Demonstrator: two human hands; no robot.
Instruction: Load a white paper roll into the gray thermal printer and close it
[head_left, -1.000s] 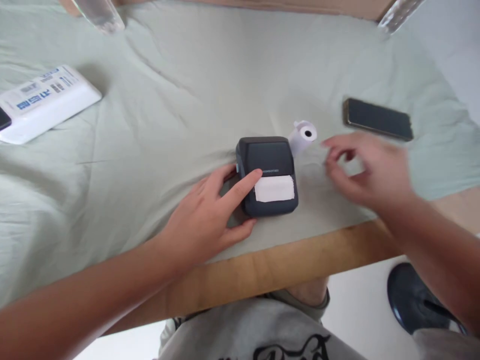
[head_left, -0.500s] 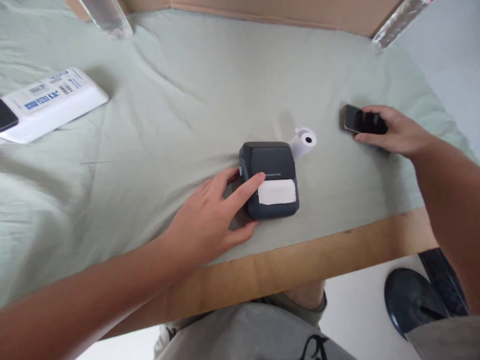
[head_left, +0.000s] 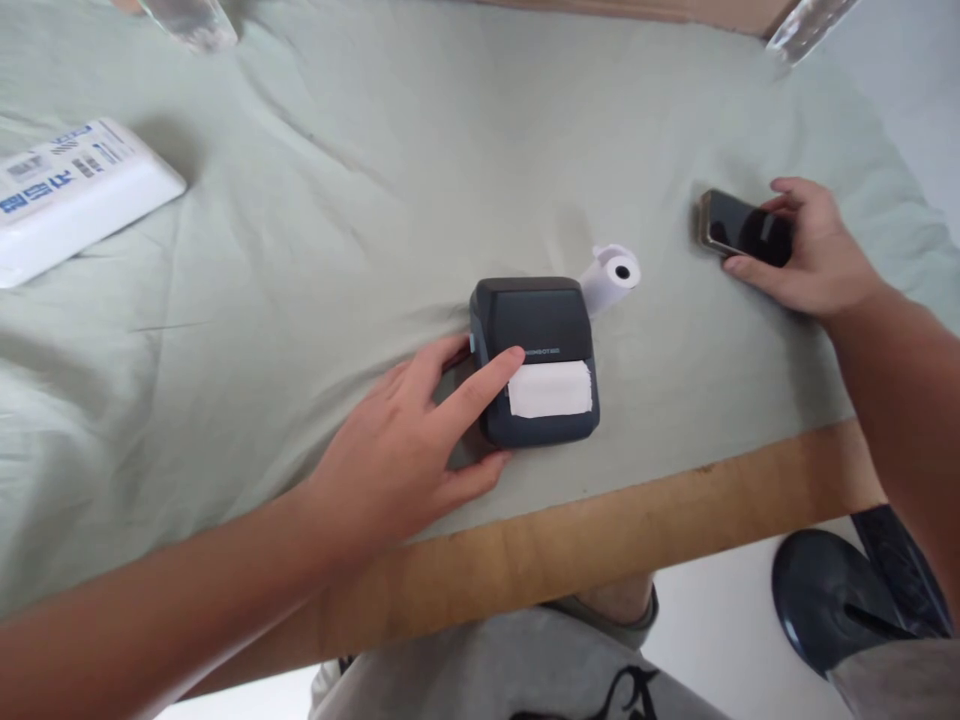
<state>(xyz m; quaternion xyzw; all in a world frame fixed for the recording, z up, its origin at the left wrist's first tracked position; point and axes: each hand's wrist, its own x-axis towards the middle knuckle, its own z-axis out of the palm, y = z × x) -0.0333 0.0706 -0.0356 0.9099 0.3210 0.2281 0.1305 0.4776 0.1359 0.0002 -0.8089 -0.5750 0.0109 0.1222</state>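
A small dark label printer (head_left: 536, 350) sits near the table's front edge, a strip of white paper (head_left: 550, 390) sticking out of its slot. My left hand (head_left: 405, 450) holds the printer's left side, forefinger lying on its top, thumb at its front corner. A white paper roll (head_left: 611, 275) lies just behind the printer on the right. Further right, my right hand (head_left: 814, 255) grips a dark phone (head_left: 739, 228), fingers and thumb wrapped round its near end, its far end tilted off the cloth.
A pale green cloth (head_left: 337, 200) covers the wooden table (head_left: 600, 540). A white box with blue print (head_left: 67, 195) lies at the far left. Clear plastic legs stand at the back corners. A dark chair base (head_left: 840, 600) is on the floor at lower right.
My right hand moved from beside the printer out to the phone, closed on it and began lifting it. My left hand stayed on the printer.
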